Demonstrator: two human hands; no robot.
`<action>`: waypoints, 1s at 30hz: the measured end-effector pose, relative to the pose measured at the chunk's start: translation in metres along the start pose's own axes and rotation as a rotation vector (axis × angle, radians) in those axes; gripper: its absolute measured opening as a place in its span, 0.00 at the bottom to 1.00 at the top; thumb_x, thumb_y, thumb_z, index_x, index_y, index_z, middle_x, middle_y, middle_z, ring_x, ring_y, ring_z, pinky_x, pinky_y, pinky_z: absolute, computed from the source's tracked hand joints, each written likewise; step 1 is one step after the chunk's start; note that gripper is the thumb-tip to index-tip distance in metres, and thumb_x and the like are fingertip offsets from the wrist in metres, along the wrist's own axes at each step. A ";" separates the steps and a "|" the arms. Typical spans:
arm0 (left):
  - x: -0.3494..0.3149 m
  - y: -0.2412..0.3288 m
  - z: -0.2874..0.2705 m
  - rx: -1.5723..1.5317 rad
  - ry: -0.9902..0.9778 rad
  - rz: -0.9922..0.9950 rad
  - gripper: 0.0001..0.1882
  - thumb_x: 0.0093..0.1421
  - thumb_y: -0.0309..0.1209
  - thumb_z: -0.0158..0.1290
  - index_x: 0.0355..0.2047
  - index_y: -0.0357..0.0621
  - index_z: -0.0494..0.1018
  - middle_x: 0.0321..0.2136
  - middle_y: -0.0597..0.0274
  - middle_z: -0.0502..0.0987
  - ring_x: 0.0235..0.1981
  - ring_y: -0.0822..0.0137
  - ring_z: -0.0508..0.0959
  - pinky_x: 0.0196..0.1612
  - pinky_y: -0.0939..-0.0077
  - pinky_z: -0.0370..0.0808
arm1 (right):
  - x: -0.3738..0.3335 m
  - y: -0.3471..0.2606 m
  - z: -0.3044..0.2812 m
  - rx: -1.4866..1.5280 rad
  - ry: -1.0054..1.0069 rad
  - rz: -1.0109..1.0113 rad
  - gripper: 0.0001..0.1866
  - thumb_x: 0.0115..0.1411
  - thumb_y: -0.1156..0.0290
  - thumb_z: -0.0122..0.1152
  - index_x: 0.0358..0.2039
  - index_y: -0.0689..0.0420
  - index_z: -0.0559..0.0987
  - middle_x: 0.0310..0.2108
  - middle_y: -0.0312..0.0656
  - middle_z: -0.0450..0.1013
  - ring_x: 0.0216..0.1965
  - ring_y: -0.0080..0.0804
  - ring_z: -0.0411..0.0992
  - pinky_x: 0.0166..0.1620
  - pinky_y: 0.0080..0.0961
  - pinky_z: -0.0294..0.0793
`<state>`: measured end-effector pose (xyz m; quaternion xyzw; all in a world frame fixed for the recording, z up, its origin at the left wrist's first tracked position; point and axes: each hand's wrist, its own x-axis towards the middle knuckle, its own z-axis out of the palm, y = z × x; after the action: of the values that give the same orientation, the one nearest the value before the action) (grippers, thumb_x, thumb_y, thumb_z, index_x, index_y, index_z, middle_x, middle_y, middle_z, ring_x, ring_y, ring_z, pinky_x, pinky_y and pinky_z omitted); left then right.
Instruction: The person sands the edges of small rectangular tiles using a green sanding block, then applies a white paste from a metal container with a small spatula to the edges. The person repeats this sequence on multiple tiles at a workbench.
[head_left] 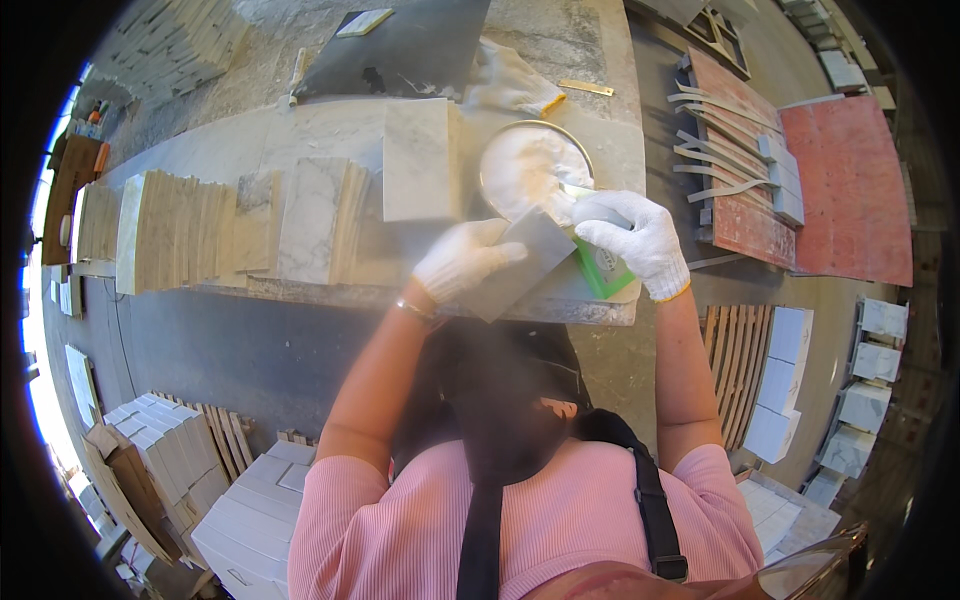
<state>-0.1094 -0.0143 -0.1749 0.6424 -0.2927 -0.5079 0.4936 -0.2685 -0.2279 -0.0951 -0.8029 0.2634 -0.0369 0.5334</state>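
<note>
My left hand (463,257), in a white glove, grips a grey square tile (525,262) held tilted over the front edge of the stone workbench (300,130). My right hand (637,238), also gloved, holds a green scraper (602,268) against the tile's right side. Just behind both hands stands a round metal bowl (533,168) full of white paste.
Rows of marble tiles (230,228) stand on edge at the bench's left, with one flat white tile (417,160) beside the bowl. A spare glove (510,80) and a dark slab (400,45) lie further back. Stacked tiles and wooden pallets are on the floor around.
</note>
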 end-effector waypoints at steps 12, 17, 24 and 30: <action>-0.002 0.009 0.004 -0.050 0.026 -0.084 0.22 0.63 0.40 0.62 0.50 0.35 0.81 0.37 0.62 0.84 0.38 0.72 0.79 0.44 0.72 0.77 | 0.035 0.049 -0.048 0.403 0.399 -0.120 0.27 0.63 0.57 0.74 0.57 0.60 0.81 0.45 0.33 0.81 0.40 0.15 0.73 0.38 0.17 0.70; -0.004 0.015 0.001 -0.070 -0.011 -0.096 0.20 0.64 0.36 0.59 0.51 0.36 0.80 0.40 0.60 0.83 0.39 0.70 0.81 0.44 0.70 0.78 | 0.067 0.081 -0.042 0.284 0.410 -0.011 0.22 0.60 0.66 0.78 0.52 0.58 0.83 0.42 0.32 0.82 0.40 0.16 0.76 0.43 0.17 0.74; -0.010 0.021 0.001 -0.295 -0.061 -0.126 0.19 0.67 0.36 0.59 0.52 0.34 0.80 0.42 0.63 0.83 0.41 0.72 0.80 0.45 0.73 0.78 | 0.076 0.095 -0.034 -0.022 0.382 0.039 0.17 0.57 0.66 0.75 0.47 0.53 0.85 0.44 0.37 0.84 0.46 0.20 0.78 0.51 0.23 0.76; -0.009 0.020 0.018 -0.984 -0.058 -0.174 0.22 0.70 0.37 0.59 0.56 0.31 0.78 0.47 0.63 0.83 0.43 0.75 0.81 0.49 0.75 0.78 | 0.035 0.070 -0.038 0.058 0.584 -0.023 0.16 0.65 0.67 0.68 0.52 0.57 0.84 0.50 0.40 0.82 0.47 0.24 0.79 0.55 0.23 0.75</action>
<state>-0.1267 -0.0198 -0.1532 0.3411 0.0226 -0.6428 0.6856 -0.2784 -0.2962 -0.1484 -0.7457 0.3957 -0.2799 0.4572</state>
